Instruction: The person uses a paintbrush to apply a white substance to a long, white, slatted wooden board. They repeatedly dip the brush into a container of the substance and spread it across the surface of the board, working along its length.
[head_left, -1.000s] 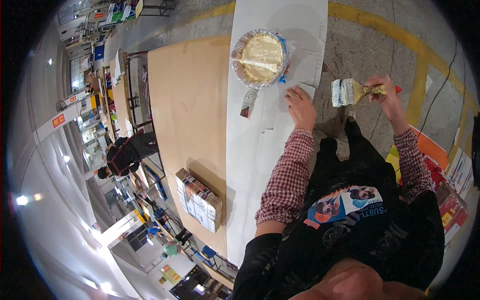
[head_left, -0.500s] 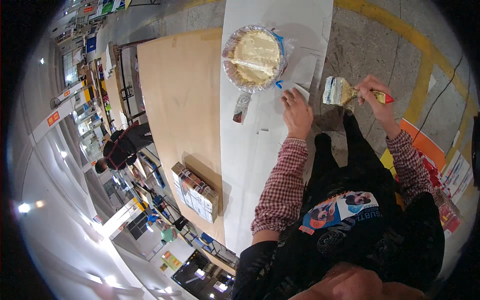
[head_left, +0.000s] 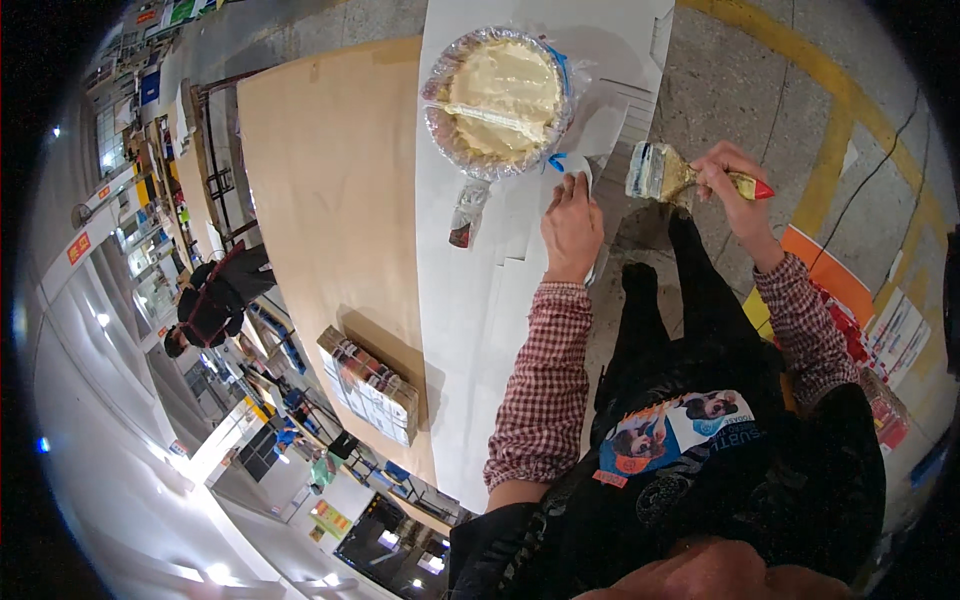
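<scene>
My right hand (head_left: 738, 190) is closed around the handle of a wide paintbrush (head_left: 672, 175). Its bristles, coated with pale paste, point left, above the floor beyond the table's right edge. At the right edge of the white sheets (head_left: 475, 330), my left hand (head_left: 573, 232) has its fingers curled together on the border of a white sheet (head_left: 584, 172); the fingertips are partly hidden. Just beyond that hand stands a round tub (head_left: 437, 125) lined with clear plastic and tied with blue. Cream-coloured paste (head_left: 505, 85) fills it, and a paste-covered bar crosses its top.
A small clear-wrapped item (head_left: 466, 212) lies near the tub. Left of the white sheets is a brown board (head_left: 320, 180) bearing a wrapped stack (head_left: 368, 385). Farther left, a person in dark clothes (head_left: 215, 300) is beside other workbenches. Orange and red packaging (head_left: 828, 270) is at my right.
My left hand has drawn back slightly toward me, its spread fingers now curled at the sheet's edge. The brush stays in my right hand. The whole view has shifted slightly.
</scene>
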